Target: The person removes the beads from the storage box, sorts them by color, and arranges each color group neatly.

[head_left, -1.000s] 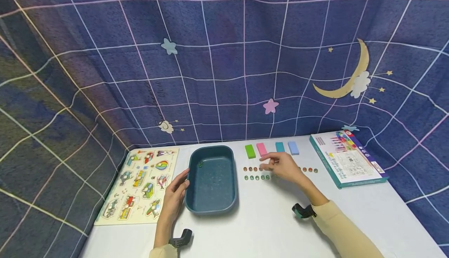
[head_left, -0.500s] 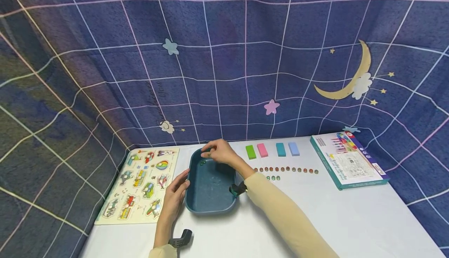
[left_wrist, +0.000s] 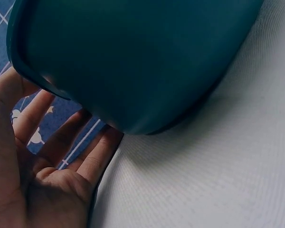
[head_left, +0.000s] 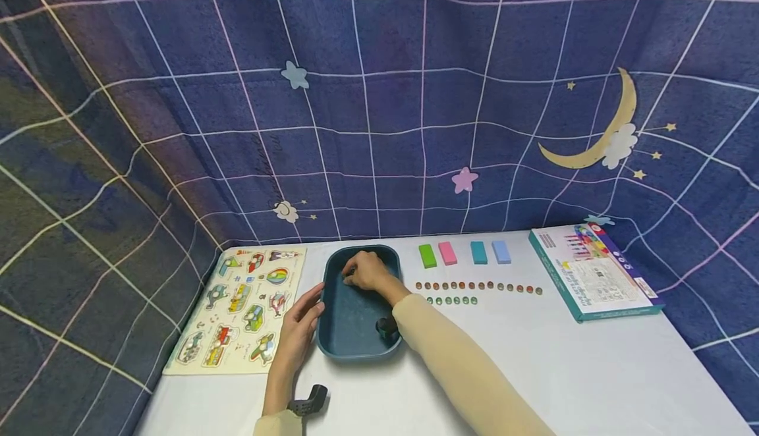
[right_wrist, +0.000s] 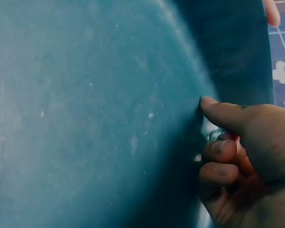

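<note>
A white surface [head_left: 593, 370] carries a teal tray [head_left: 356, 340], a wooden puzzle board [head_left: 237, 311] at its left, four coloured blocks [head_left: 462, 253], two rows of small beads [head_left: 474, 286] and a flat box [head_left: 593, 271] at the right.

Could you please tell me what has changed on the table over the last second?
The right hand left the rows of beads, crossed leftwards and dipped down into the teal tub. The left hand stayed against the tub's left side; the coloured blocks, puzzle board and box stayed put.
</note>
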Action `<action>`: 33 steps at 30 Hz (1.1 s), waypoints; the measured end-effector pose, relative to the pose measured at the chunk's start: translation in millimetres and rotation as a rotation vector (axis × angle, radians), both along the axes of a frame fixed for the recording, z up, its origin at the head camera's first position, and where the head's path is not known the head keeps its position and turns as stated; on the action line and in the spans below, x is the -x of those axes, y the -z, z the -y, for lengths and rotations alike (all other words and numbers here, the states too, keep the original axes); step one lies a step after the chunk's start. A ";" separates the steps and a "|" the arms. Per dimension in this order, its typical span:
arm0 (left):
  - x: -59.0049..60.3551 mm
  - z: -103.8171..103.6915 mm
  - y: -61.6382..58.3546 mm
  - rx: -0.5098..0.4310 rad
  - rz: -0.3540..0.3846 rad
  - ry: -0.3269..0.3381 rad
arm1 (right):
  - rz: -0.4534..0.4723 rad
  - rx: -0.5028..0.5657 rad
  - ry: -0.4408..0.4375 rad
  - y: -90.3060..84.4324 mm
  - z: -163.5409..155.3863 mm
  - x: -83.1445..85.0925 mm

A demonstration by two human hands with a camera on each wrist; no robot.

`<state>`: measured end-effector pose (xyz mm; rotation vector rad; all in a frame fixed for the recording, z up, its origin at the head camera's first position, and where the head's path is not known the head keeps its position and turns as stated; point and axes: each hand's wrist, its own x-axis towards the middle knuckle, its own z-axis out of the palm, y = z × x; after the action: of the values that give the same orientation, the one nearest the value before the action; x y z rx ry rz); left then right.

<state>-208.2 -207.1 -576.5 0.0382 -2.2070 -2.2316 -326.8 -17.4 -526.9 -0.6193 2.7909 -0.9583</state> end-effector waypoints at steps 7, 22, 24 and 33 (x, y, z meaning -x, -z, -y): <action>0.3 0.1 -1.1 0.018 0.029 -0.006 | 0.060 0.182 -0.025 -10.8 -10.5 3.3; 0.8 0.6 -2.2 0.012 0.022 -0.013 | 0.213 0.530 0.030 -47.2 -159.3 -35.4; 0.4 0.9 -2.7 0.021 0.018 -0.019 | 0.200 0.508 0.062 -36.9 -185.9 -44.1; 1.0 -1.4 -3.4 0.049 0.021 -0.029 | 0.070 0.331 0.220 10.8 -276.3 -81.7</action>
<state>-209.2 -205.7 -573.1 0.0930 -2.2551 -2.1714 -245.1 258.9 -537.7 -0.3072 2.6986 -1.4738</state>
